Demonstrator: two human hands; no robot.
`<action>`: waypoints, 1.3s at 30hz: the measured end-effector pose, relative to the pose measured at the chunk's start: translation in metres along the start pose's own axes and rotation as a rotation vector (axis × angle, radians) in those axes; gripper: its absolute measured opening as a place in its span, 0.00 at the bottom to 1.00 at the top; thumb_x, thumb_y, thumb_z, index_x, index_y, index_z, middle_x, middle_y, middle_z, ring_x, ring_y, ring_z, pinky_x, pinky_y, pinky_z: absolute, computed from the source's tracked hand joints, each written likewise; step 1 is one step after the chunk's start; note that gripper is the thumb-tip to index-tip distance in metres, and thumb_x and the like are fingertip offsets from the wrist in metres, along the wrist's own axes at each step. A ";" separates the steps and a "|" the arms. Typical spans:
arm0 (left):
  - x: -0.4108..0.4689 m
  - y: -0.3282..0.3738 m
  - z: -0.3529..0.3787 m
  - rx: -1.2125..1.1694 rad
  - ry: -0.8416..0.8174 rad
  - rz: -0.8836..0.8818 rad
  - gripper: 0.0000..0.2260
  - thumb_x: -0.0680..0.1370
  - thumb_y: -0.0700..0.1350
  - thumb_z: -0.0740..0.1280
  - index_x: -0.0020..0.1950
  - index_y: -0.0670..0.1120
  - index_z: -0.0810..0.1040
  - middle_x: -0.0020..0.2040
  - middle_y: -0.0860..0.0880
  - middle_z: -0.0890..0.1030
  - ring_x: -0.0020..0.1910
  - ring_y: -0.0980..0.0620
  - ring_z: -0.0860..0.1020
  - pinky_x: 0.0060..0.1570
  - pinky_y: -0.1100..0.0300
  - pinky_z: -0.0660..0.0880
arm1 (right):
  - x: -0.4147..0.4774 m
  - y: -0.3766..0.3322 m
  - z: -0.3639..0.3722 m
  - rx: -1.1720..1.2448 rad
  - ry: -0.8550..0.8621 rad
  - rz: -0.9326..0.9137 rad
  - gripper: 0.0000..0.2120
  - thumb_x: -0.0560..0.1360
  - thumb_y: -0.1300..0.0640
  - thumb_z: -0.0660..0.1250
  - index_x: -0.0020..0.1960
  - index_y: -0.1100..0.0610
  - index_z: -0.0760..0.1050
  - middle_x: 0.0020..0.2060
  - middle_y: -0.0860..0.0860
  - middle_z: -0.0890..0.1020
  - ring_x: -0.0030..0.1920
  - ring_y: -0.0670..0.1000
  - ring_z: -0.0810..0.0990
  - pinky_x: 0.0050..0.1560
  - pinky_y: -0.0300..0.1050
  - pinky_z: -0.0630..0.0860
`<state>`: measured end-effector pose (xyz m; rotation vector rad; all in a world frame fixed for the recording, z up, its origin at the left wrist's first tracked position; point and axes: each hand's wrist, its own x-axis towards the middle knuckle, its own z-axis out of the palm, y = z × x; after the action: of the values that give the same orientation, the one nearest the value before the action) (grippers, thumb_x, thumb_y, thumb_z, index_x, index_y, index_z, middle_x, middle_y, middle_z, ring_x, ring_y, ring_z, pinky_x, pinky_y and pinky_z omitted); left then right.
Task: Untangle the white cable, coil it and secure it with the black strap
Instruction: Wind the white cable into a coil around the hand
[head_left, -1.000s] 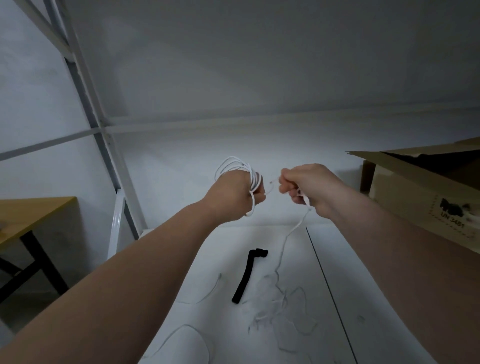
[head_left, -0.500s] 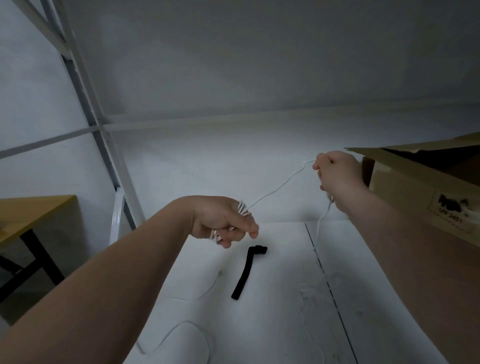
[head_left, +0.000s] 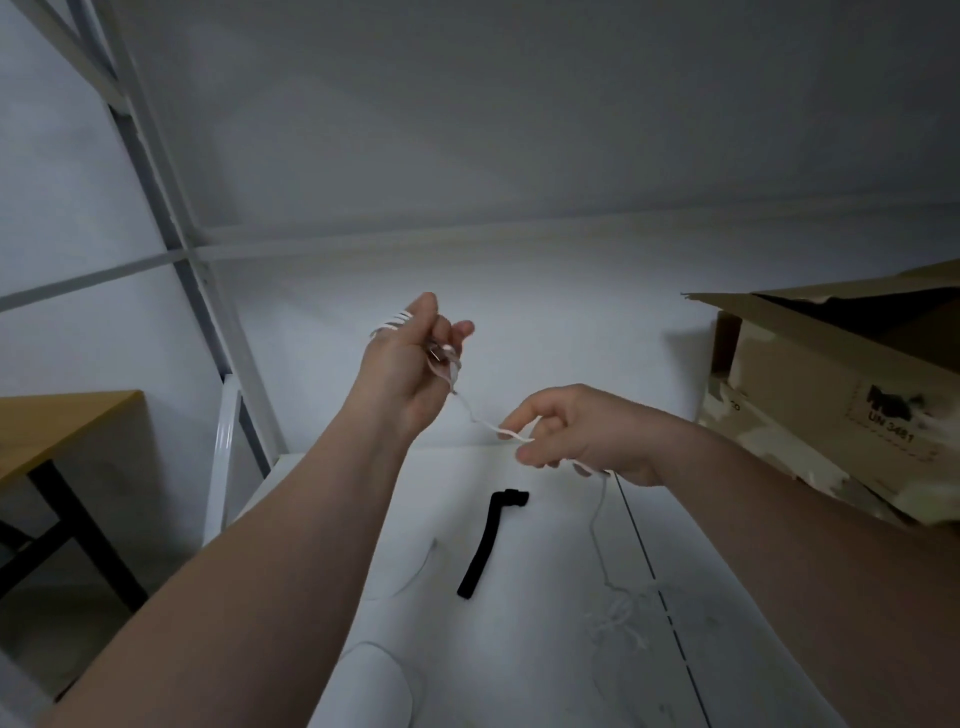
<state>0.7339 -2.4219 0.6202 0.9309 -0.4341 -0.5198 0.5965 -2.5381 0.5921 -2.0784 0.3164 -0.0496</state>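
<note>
The left hand (head_left: 410, 374) was raised over the white surface (head_left: 519, 649), several turns of the white cable (head_left: 480, 418) wound round its fingers. A short span of cable ran down and right to the right hand (head_left: 576, 431), which pinched it between thumb and forefinger. From there the cable dropped to a loose tangle lying on the surface. The black strap (head_left: 485, 543) lay flat between the forearms. A cardboard box (head_left: 841, 395) stood at the right, a wooden table (head_left: 57, 421) at the left

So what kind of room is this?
Probably a storeroom or workshop: there's a metal rack, an open cardboard box on its white shelf, and a wooden desk beside it.
</note>
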 end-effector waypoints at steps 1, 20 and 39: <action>0.000 -0.006 -0.003 0.216 -0.009 0.055 0.04 0.82 0.41 0.58 0.53 0.48 0.71 0.26 0.51 0.69 0.36 0.53 0.80 0.40 0.61 0.68 | -0.001 -0.003 0.000 0.011 -0.044 0.014 0.10 0.73 0.63 0.69 0.51 0.52 0.79 0.32 0.47 0.76 0.31 0.43 0.73 0.27 0.35 0.62; -0.017 -0.012 -0.014 1.221 -0.536 -0.029 0.14 0.77 0.46 0.68 0.33 0.42 0.77 0.20 0.52 0.68 0.27 0.47 0.66 0.25 0.64 0.63 | -0.003 -0.006 -0.013 0.176 0.059 0.216 0.16 0.80 0.47 0.58 0.46 0.56 0.80 0.32 0.50 0.77 0.28 0.47 0.69 0.25 0.35 0.61; -0.030 -0.007 -0.005 0.878 -0.684 -0.477 0.17 0.82 0.47 0.57 0.34 0.45 0.73 0.20 0.53 0.62 0.18 0.56 0.58 0.35 0.63 0.76 | 0.013 -0.008 -0.009 0.171 0.420 -0.149 0.05 0.76 0.55 0.66 0.43 0.55 0.74 0.32 0.47 0.76 0.29 0.47 0.66 0.32 0.40 0.64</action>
<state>0.7110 -2.4040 0.6077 1.7185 -1.1226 -1.1380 0.6096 -2.5455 0.6027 -1.9056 0.3945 -0.5887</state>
